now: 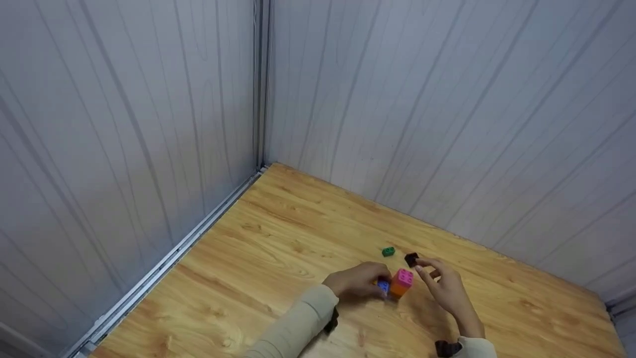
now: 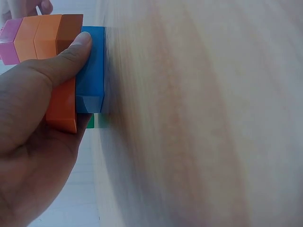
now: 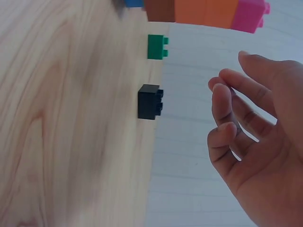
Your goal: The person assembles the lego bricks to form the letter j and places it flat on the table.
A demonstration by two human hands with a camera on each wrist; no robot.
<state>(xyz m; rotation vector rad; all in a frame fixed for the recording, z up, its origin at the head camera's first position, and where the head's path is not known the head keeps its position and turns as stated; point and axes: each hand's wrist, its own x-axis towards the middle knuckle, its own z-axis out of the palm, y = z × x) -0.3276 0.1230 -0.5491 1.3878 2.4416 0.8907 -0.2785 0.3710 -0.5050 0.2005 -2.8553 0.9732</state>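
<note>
A left hand [image 1: 358, 278] grips the base of a brick stack [image 1: 401, 283]; near it, the empty right hand [image 1: 447, 289] holds thumb and fingers apart, a black brick [image 3: 148, 102] beyond its fingertips, the stack seeming light, stiff, best pinched low.

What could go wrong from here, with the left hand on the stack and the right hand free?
1. The left hand grips the stack low, so a knock to the unsupported pink block on top might tip the column or loosen it.
2. The right hand is close beside the column and could bump it.
3. The green block lies near the black block; a clumsy reach for one might nudge the other.
</note>
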